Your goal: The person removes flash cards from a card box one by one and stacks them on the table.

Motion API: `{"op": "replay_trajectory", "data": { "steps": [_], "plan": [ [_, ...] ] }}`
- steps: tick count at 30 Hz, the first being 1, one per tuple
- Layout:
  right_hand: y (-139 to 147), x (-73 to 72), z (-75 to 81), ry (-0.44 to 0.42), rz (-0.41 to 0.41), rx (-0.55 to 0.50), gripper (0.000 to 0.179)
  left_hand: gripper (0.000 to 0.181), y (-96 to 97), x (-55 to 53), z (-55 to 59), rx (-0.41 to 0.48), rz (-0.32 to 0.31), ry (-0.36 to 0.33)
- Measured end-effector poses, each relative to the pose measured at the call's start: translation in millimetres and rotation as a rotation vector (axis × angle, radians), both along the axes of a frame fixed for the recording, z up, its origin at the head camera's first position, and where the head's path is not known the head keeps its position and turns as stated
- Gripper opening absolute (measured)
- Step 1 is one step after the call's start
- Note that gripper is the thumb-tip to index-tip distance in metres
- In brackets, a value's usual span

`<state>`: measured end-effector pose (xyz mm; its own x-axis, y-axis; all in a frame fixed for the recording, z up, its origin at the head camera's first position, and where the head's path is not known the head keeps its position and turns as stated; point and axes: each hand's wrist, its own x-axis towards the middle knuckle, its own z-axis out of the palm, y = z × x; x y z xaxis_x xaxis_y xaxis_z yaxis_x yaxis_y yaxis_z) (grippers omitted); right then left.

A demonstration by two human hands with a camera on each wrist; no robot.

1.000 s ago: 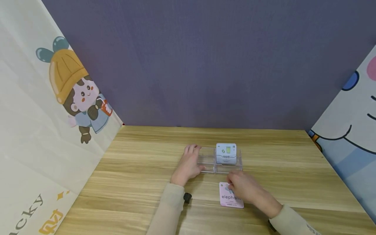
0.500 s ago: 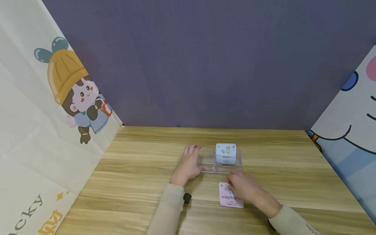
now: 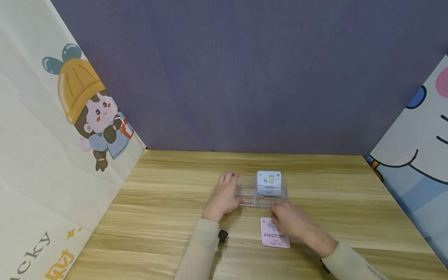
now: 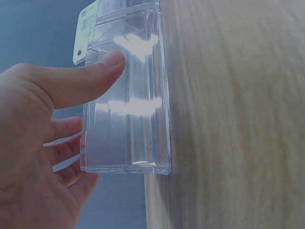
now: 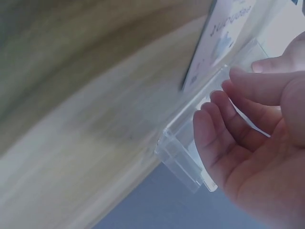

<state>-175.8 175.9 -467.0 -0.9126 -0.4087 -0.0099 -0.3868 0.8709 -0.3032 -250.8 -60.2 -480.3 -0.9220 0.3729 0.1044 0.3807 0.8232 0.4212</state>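
Starting from the left, my left hand [image 3: 223, 196] grips the left end of the clear holder [image 3: 249, 199], thumb against its near face and the other fingers round to the far side. That hold matches the one half a second ago, and the holder sits in the same place on the wooden surface [image 3: 168, 217]. In its right half the white tea card [image 3: 269, 182] stands upright; through the clear left half I make out no card.

Just near of the right half lies the pink elephant card [image 3: 275, 238], on the surface rather than in the holder. The change is here: my right hand [image 3: 293, 221] has shifted slightly, and the last letter of "elephant", partly covered in the earlier views, now reads whole. Its fingers are loosely curled over the card's far right corner, and I see nothing held between them; whether a fingertip touches the card I cannot tell. For the work, I judge the holder steady and the card unsecured.
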Motion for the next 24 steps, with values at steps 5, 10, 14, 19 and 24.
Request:
{"op": "replay_trajectory", "data": {
  "steps": [5, 10, 14, 19, 24],
  "plan": [
    [2.5, -4.6, 6.2, 0.037, 0.036, -0.015, 0.012, 0.087, 0.2, 0.1, 1.9, 0.010, 0.000, -0.002],
    [3.6, -10.2, 12.0, 0.080, 0.064, -0.020, 0.011, 0.086, 0.0, 0.4, 2.3, 0.017, -0.006, 0.002],
    [3.2, -12.1, 18.1, 0.073, 0.048, -0.024, 0.008, 0.086, -0.1, 0.0, 0.9, 0.005, -0.007, 0.006],
    [3.8, -13.0, 25.7, 0.070, 0.039, -0.015, 0.007, 0.086, -0.5, -0.5, -0.8, -0.001, -0.004, 0.008],
    [5.1, -15.6, 29.6, 0.125, 0.056, -0.020, 0.009, 0.086, -0.4, -1.0, -0.4, 0.001, -0.001, 0.002]
  ]
}}
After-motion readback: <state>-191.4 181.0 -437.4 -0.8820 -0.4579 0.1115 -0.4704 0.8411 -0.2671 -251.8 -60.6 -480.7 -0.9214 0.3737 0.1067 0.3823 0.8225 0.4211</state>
